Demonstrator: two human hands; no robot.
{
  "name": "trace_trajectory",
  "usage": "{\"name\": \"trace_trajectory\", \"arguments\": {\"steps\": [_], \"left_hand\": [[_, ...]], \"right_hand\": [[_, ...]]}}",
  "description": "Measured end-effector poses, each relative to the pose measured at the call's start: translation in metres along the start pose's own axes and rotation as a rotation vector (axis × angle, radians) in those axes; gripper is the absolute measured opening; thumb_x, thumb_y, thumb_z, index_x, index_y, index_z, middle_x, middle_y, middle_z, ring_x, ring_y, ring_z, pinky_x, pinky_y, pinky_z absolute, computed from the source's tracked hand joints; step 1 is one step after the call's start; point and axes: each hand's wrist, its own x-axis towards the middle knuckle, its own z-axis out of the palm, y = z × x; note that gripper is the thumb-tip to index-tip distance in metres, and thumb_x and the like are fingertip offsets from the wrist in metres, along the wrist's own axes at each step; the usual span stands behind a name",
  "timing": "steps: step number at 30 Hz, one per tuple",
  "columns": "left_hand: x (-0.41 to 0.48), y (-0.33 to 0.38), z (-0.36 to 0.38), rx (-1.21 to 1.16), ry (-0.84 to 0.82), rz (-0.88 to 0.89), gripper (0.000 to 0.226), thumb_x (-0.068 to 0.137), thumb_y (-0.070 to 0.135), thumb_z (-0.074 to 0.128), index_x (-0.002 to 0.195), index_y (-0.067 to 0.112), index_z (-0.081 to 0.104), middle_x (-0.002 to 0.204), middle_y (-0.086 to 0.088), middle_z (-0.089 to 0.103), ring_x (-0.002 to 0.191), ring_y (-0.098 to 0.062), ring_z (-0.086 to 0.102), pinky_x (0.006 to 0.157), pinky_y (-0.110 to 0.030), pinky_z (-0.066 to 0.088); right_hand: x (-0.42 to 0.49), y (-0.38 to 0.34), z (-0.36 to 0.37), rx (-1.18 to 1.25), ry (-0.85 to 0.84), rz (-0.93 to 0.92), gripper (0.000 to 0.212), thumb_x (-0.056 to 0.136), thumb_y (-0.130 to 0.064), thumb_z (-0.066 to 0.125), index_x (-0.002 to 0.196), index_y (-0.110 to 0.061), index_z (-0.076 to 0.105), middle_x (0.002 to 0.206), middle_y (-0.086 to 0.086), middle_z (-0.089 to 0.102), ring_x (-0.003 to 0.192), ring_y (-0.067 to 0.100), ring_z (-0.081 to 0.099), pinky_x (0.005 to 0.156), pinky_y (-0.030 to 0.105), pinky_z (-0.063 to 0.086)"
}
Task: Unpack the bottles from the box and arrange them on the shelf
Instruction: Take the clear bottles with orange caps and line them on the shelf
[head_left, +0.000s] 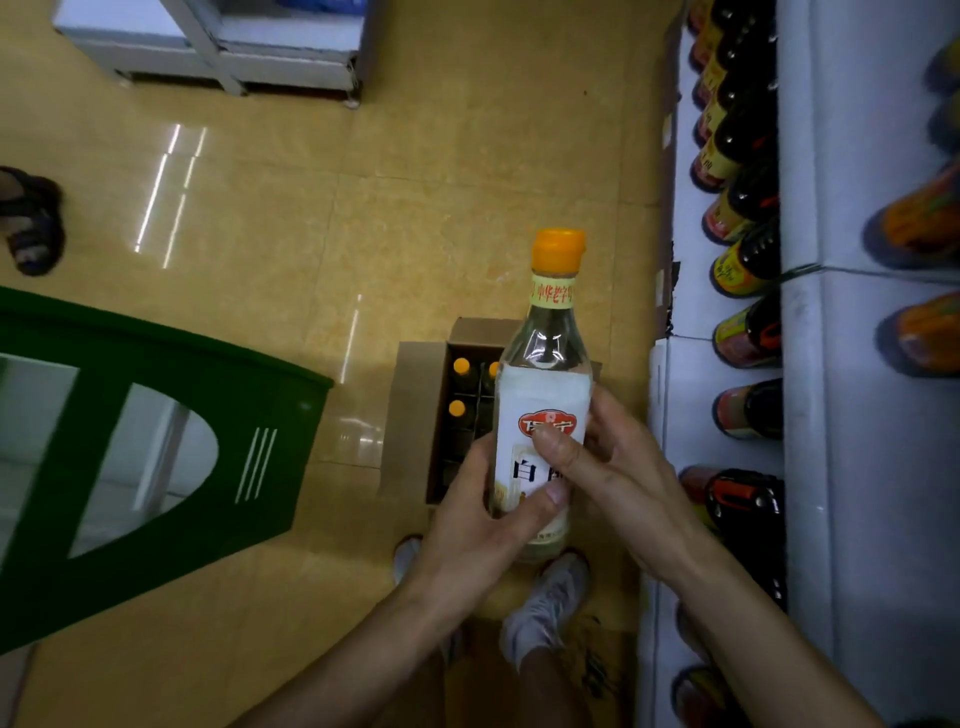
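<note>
A clear glass bottle (545, 374) with an orange cap and a white label is held upright above the floor. My left hand (483, 519) grips its lower part, thumb across the label. My right hand (608, 467) holds the bottle from the right, its thumb pressed on the label. Below and behind the bottle, an open cardboard box (415, 415) stands on the floor with orange-capped bottles (460, 387) in divider cells. The white shelf (685, 415) runs along the right side.
Dark sauce bottles (743, 156) line the white shelf in a row, and more stand on a tier further right. A green cabinet (156, 441) stands to the left. Another person's sandalled foot (31, 218) is at far left. My shoes (545, 603) are on the tiled floor.
</note>
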Motion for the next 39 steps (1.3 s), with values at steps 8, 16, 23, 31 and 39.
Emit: {"name": "trace_trajectory", "arguments": {"steps": [8,16,23,31,39], "left_hand": [[-0.061,0.086,0.02,-0.008,0.05,0.061,0.062,0.083,0.042,0.077,0.139,0.035,0.051,0.123,0.01,0.072,0.114,-0.009,0.069,0.096,-0.037,0.058],[-0.118,0.164,0.042,0.042,0.043,0.133,0.051,0.087,0.04,0.075,0.132,0.043,0.052,0.112,0.024,0.073,0.104,0.002,0.07,0.092,-0.033,0.06],[-0.154,0.237,0.075,0.104,-0.053,0.269,0.043,0.091,0.038,0.074,0.128,0.044,0.053,0.11,0.019,0.074,0.103,0.001,0.071,0.09,-0.029,0.059],[-0.193,0.313,0.125,0.115,-0.181,0.475,0.037,0.094,0.021,0.07,0.126,0.034,0.055,0.113,0.013,0.075,0.105,-0.001,0.071,0.081,-0.018,0.057],[-0.238,0.356,0.173,0.157,-0.31,0.627,0.037,0.093,0.022,0.07,0.125,0.03,0.056,0.103,0.026,0.074,0.092,0.012,0.069,0.071,-0.007,0.051]], "right_hand": [[-0.048,-0.103,-0.008,-0.048,0.003,-0.066,0.058,0.08,-0.04,0.073,0.135,-0.03,0.058,0.118,-0.009,0.075,0.105,0.002,0.071,0.079,0.021,0.059],[-0.101,-0.187,-0.026,-0.084,0.028,-0.158,0.05,0.083,-0.041,0.072,0.132,-0.039,0.059,0.115,-0.014,0.075,0.108,0.003,0.07,0.084,0.023,0.059],[-0.155,-0.256,-0.058,-0.079,0.126,-0.307,0.049,0.083,-0.037,0.073,0.13,-0.033,0.062,0.115,-0.011,0.075,0.108,0.005,0.071,0.081,0.023,0.059],[-0.22,-0.324,-0.1,-0.074,0.274,-0.484,0.046,0.081,-0.034,0.073,0.126,-0.029,0.065,0.111,-0.007,0.077,0.109,0.008,0.071,0.085,0.026,0.059],[-0.289,-0.36,-0.131,-0.103,0.414,-0.627,0.038,0.083,-0.034,0.074,0.12,-0.036,0.065,0.106,-0.012,0.077,0.103,0.004,0.071,0.075,0.017,0.057]]}}
